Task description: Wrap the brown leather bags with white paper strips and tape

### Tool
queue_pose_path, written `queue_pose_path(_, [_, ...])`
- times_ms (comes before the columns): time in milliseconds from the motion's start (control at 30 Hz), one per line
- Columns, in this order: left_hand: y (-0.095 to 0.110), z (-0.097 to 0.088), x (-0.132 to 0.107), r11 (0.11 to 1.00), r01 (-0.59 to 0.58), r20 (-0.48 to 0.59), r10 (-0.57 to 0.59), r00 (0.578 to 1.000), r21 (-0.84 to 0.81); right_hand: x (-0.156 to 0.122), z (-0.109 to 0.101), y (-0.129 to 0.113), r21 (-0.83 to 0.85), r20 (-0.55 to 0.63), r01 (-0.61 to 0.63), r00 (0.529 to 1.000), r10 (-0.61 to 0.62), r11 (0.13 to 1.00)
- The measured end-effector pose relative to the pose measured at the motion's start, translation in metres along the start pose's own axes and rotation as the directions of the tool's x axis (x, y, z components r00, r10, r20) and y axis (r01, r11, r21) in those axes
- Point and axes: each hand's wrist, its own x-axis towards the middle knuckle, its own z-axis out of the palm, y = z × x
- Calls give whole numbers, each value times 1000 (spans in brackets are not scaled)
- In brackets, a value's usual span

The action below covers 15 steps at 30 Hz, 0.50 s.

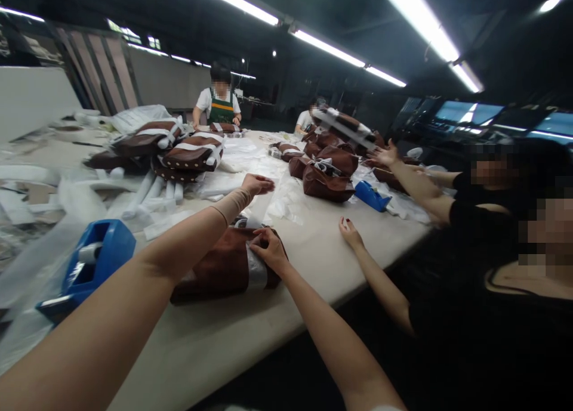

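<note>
Brown cloth lies right in front of me: a brown bag (226, 266) rests flat on the cream table (210, 351), near the edge on my side. Its long axis runs roughly left to right across my view, with the left end tipped slightly toward me. A wide silvery-white band (256, 269) crosses its right end. My right hand (271, 250) is down on that end, fingers curved and pressing at the band's upper edge, holding the bag against the table. My left hand (258, 184) reaches past the bag, open and palm down with the fingers close together, over loose white plastic film (286, 199); I cannot tell whether it touches. A beige sleeve (229, 205) covers that wrist.

A blue tape dispenser (96, 259) sits to the left of my left forearm. Farther off, polka-dotted brown bags (192, 154) with white straps are piled up, and more brown bags (326, 181) lie to the right. A co-worker in black on my right has one open hand (351, 232) on the table.
</note>
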Motion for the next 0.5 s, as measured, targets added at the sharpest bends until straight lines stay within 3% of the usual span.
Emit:
queue_pose_path(167, [14,8,-9,992,-128,43,128,991,-13,3,-4,-1,16,44,-63,997,62,998])
queue_pose_path(333, [16,-1,-30,960,-277,32,276,961,45,13,-6,7,49,96,-178,980,173,983])
queue_pose_path(400, [13,-5,-51,929,-355,47,352,935,105,15,-6,10,57,77,-196,979,191,979])
queue_pose_path(500, [-3,-9,-102,859,-466,109,453,885,213,15,-7,13,78,48,-205,978,201,976])
